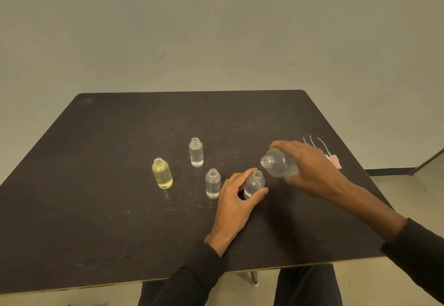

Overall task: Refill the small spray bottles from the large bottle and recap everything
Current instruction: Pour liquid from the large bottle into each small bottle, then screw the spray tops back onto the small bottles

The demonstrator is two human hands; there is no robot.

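Nearest me, my left hand [236, 194] has its fingers wrapped on a small open bottle [254, 184] standing on the worktop [96, 185]. Just beyond, my right hand [310, 166] clamps the large bottle [278, 162], tilted — I'd bring mouth over mouth first, then pour slowly.

I find no lettering, label, brand or number I can read anywhere around the dark table [120, 185]; the bottles standing on it look plain from where I watch.
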